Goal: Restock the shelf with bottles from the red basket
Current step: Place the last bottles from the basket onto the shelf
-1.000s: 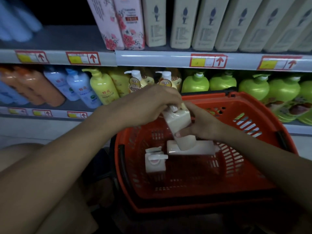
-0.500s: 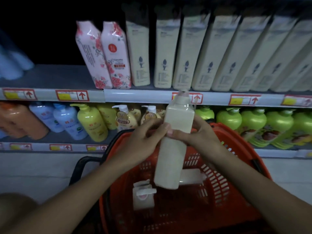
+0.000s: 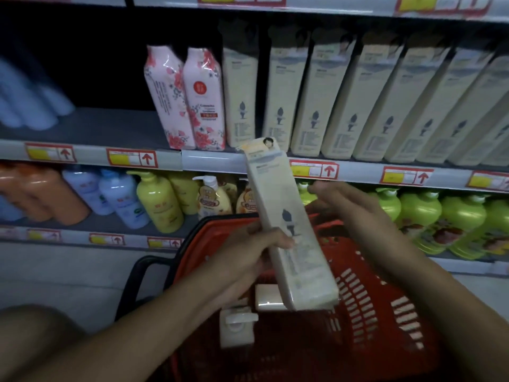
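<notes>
One cream bottle [image 3: 286, 227] tilts above the red basket [image 3: 385, 304], gripped by the left hand [image 3: 248, 257]; the right hand [image 3: 349, 208] hovers beside it, fingers spread.
Two more bottles [image 3: 237, 329] lie in the basket, one partly hidden. Two pink floral bottles [image 3: 187, 97] stand near the shelf [image 3: 91, 125] front edge; the cream row runs off the frame's right edge.

Dim, low-contrast view. The shelf recess [image 3: 110, 64] at upper left falls into near-black shadow. Faint glare streaks the pink floral bottles [image 3: 187, 100]. Motion blur smears the blue bottles [image 3: 30, 106] at far left; wide-angle distortion tilts the cream bottles [image 3: 413, 106] at right.
</notes>
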`<state>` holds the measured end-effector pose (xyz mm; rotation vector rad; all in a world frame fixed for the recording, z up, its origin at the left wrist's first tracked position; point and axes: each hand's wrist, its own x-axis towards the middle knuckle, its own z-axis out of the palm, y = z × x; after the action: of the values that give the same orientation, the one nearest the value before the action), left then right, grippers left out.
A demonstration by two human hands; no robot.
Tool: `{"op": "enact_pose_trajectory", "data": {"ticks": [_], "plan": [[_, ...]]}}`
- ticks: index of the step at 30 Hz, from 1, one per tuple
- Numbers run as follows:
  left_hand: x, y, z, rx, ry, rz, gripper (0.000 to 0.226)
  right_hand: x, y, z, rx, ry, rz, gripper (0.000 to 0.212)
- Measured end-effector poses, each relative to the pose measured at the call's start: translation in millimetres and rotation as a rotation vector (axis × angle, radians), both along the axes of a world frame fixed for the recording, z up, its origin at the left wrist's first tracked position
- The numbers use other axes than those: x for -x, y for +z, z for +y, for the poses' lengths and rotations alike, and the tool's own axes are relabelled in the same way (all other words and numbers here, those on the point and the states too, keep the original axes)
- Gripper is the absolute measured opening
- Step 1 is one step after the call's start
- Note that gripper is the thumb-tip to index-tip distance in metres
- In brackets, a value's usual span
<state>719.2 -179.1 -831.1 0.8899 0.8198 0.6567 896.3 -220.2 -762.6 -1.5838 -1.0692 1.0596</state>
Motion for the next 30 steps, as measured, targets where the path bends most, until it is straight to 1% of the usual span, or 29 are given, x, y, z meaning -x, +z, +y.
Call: {"op": "enact_pose_trajectory", "data": {"ticks": [1, 2, 3, 4, 5, 8, 10, 13, 15, 20, 23, 27, 30], "plan": [[2.0, 5.2, 1.5, 0.016, -0.036, -0.059, 0.050, -0.1, -4.3, -3.5, 0.042, 0.065, -0.029, 0.025], [4.0, 10.5, 2.2, 0.026, -0.065, -0.103, 0.043, 1.2, -8.9, -6.7, 0.100, 0.147, 0.003, 0.030], [6.4, 14.0, 3.5, 0.029, -0.079, -0.138, 0.038, 3.6, -11.9, -8.4, 0.160, 0.195, 0.090, 0.039], [8.6, 16.8, 5.2, 0.027, -0.080, -0.158, 0.038, 6.0, -13.0, -9.9, 0.201, 0.215, 0.183, 0.046], [10.0, 17.8, 7.6, 0.010, -0.081, -0.158, 0.041, 8.9, -12.3, -11.3, 0.207, 0.222, 0.252, 0.048], [10.7, 21.7, 13.3, -0.081, -0.095, -0.076, 0.060, 14.9, -12.9, -12.3, 0.129, 0.209, 0.337, 0.040], [7.3, 23.0, 16.5, -0.155, -0.128, -0.002, 0.069, 17.6, -17.6, -12.6, 0.082, 0.162, 0.396, 0.035], [6.9, 30.3, 22.4, -0.316, -0.162, 0.143, 0.066, 17.7, -24.5, -11.9, 0.037, 0.088, 0.455, 0.034], [9.9, 35.9, 26.9, -0.394, -0.146, 0.226, 0.063, 11.7, -24.7, -7.7, 0.004, 0.091, 0.422, 0.039], [-3.6, 46.1, 19.8, -0.518, -0.069, 0.311, 0.060, -15.1, -17.4, -4.9, -0.113, 0.102, 0.233, 0.056], [-25.8, 57.1, 12.1, -0.590, 0.013, 0.291, 0.070, -33.2, -2.7, -9.6, -0.216, 0.067, 0.190, 0.065], [-57.0, 78.7, 0.6, -0.662, 0.086, 0.216, 0.070, -58.3, 16.3, -17.4, -0.280, 0.042, 0.197, 0.072], [-76.5, 99.8, -12.9, -0.701, 0.079, 0.162, 0.070, -73.2, 37.5, -31.0, -0.318, 0.017, 0.160, 0.064]]}}
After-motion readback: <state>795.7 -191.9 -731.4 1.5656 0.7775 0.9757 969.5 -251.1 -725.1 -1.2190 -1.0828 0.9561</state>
